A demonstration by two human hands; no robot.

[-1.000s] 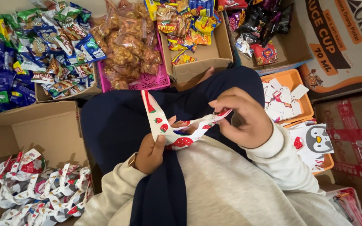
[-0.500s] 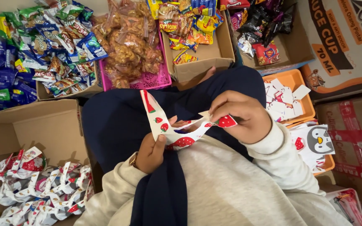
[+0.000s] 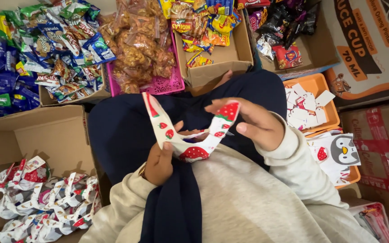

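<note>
Pinching a white bag (image 3: 190, 146) printed with strawberries, both hands hold it over the lap: the left hand (image 3: 160, 159) grips its lower edge, the right hand (image 3: 253, 123) closes fingers on the other upturned end. Just right of the right hand sits an orange tray (image 3: 327, 90) of small cards. Left of the left hand, a cardboard box (image 3: 32, 144) holds a heap of similar bags. Beyond both hands lie boxes of snack packets (image 3: 64, 45).
</note>
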